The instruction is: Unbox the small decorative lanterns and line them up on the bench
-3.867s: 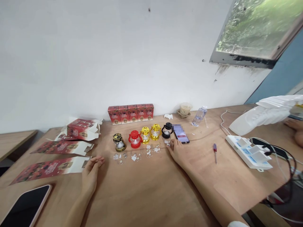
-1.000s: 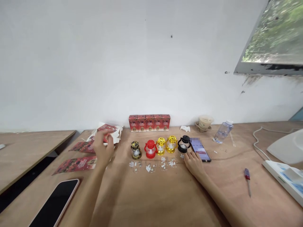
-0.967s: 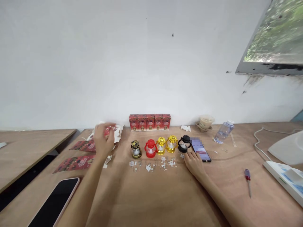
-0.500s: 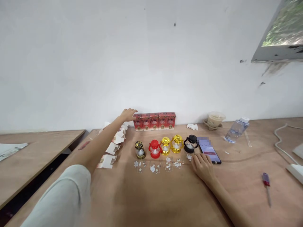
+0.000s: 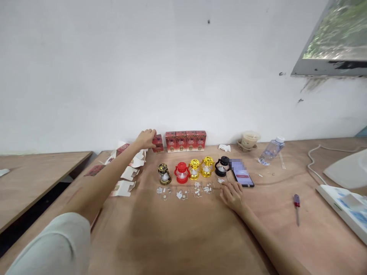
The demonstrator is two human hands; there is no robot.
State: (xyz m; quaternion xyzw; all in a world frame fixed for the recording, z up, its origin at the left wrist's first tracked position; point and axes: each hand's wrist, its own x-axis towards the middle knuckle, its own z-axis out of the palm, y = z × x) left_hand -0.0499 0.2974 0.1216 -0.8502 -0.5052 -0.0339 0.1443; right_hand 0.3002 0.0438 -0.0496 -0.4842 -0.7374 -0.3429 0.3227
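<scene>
At the back left of the table, my left hand (image 5: 146,139) is closed on a small red box (image 5: 158,144), which stands a little apart from the row of similar red boxes (image 5: 181,141) against the wall. My right hand (image 5: 233,194) rests on the table with its fingers stretched out, beside small white parts (image 5: 220,180). Several miniature lanterns stand in a row between the hands: a black-and-gold lantern (image 5: 164,175), a red lantern (image 5: 182,173), two gold lanterns (image 5: 194,170) and a black lantern (image 5: 222,167). Wire pieces and little white parts (image 5: 181,194) lie before them.
Opened cartons (image 5: 124,188) are spread along the left. Right of the lanterns are a phone (image 5: 243,177), a cup in a holder (image 5: 249,142), a water bottle (image 5: 271,152) and a screwdriver (image 5: 297,208). A white cable (image 5: 312,160) runs at far right.
My left hand has taken hold of the leftmost red box and shifted it left, opening a gap to the row. My right hand stays by the small parts. The view has swung slightly right.
</scene>
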